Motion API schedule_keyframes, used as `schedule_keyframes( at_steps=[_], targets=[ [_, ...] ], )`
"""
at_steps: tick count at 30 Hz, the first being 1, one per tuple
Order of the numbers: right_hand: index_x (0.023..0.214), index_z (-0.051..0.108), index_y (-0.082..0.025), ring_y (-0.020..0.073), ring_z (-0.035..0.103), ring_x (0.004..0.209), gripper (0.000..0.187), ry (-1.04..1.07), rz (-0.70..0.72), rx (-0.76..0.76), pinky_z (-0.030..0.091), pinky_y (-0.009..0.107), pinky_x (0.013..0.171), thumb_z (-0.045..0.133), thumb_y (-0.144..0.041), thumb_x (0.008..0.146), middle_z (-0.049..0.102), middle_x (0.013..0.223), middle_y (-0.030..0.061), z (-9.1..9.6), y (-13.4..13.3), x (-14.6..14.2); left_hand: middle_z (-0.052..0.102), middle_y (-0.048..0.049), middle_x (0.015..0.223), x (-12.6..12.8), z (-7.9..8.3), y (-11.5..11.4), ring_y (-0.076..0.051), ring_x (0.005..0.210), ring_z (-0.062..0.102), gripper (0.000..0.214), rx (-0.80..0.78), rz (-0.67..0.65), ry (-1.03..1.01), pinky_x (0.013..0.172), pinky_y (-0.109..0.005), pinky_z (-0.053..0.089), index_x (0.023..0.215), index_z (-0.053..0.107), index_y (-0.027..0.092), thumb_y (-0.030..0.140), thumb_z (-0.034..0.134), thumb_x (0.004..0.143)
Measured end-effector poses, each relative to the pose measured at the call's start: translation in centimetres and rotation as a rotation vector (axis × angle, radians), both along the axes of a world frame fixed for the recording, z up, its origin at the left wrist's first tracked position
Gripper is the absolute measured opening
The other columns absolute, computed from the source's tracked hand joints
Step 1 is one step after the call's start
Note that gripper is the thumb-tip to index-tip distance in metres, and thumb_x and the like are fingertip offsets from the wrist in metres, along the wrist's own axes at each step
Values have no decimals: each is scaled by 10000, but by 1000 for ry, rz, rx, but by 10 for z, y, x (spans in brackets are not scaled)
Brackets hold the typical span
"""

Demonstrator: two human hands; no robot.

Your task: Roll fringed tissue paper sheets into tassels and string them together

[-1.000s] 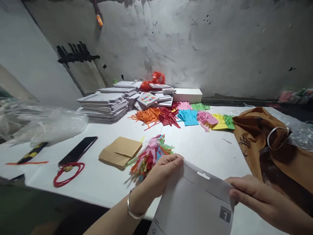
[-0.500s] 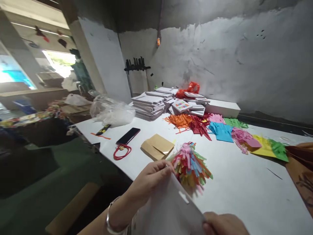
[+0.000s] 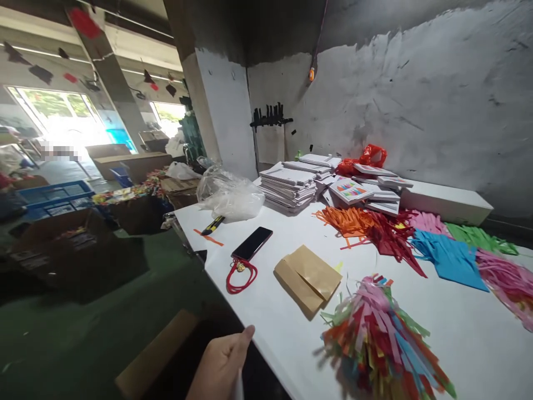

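My left hand (image 3: 222, 361) is low in the view, just off the front edge of the white table (image 3: 272, 347). Its fingers are closed, with the thumb on top. Below the thumb shows a thin strip of a white sheet (image 3: 239, 387), most of it out of view. My right hand is out of view. On the table to the right of my left hand lies a multicoloured paper tassel (image 3: 381, 339). A folded brown paper piece (image 3: 308, 278) is behind it to the left.
A phone (image 3: 252, 243) with a red cord (image 3: 242, 280) and a yellow-black cutter (image 3: 213, 225) lie left. Behind are clear plastic bags (image 3: 233, 197), stacked white boxes (image 3: 287, 186) and coloured fringed paper (image 3: 449, 258). A cardboard piece (image 3: 158, 355) is below the table.
The view has swung left. My left hand has moved down and away from the tassel, taking the white sheet mostly out of view. My right hand has left the view.
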State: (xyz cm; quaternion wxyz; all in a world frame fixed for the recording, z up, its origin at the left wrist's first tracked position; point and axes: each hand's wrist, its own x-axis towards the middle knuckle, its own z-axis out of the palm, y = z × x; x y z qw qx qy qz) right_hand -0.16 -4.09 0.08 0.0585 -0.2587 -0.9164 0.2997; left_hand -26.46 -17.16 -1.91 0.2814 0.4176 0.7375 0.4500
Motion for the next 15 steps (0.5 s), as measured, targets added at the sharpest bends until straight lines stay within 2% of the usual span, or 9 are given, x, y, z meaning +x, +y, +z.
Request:
schedule_keyframes(
  at_steps=[2, 5, 7, 8, 10, 12, 15],
  targets=[
    [1037, 742, -284, 206, 724, 854, 345, 5, -72, 51, 538, 307, 712, 516, -541, 992, 767, 911, 20, 15, 34, -10, 261, 40, 515, -24, 7, 14, -140, 528, 269, 701, -62, -58, 8, 553, -293, 248, 505, 250, 240, 840, 365, 849],
    [1075, 717, -227, 200, 693, 906, 362, -49, -251, 136, 508, 332, 798, 400, -401, 1056, 751, 1004, 60, 30, 96, -27, 272, 53, 550, -43, 28, 47, -140, 549, 286, 605, -108, -124, 114, 557, -282, 240, 543, 262, 242, 727, 465, 842],
    [906, 714, -164, 214, 683, 871, 262, -142, -327, 142, 508, 358, 799, 551, -349, 995, 732, 922, 86, 27, 134, -41, 373, 43, 575, -45, 40, 73, -158, 578, 377, 479, -143, -169, 240, 576, -276, 273, 587, 362, 234, 602, 477, 871],
    [859, 696, -156, 196, 676, 816, 250, -195, -349, 119, 521, 357, 781, 613, -364, 970, 714, 858, 59, 20, 148, -48, 453, 28, 599, -46, 44, 86, -176, 609, 442, 404, -161, -191, 305, 597, -279, 302, 624, 441, 227, 535, 472, 884],
    [851, 667, -151, 161, 661, 770, 257, -269, -374, 67, 547, 348, 756, 689, -392, 937, 682, 830, 13, 3, 168, -61, 610, -15, 694, -48, 48, 114, -220, 704, 560, 286, -187, -226, 396, 655, -299, 361, 734, 585, 217, 433, 475, 886],
    [892, 656, -152, 145, 655, 780, 251, -284, -377, 15, 560, 333, 750, 696, -395, 942, 672, 868, -3, -11, 175, -71, 717, -69, 855, -54, 48, 139, -270, 840, 640, 249, -189, -239, 402, 740, -334, 417, 847, 671, 208, 394, 506, 862],
    [873, 644, -156, 143, 638, 780, 220, -200, -331, -54, 546, 315, 737, 695, -358, 942, 656, 860, -11, -17, 174, -75, 724, -144, 1197, -68, 46, 169, -335, 1124, 640, 409, -167, -257, 330, 935, -387, 444, 1131, 696, 175, 402, 580, 812]
  ],
)
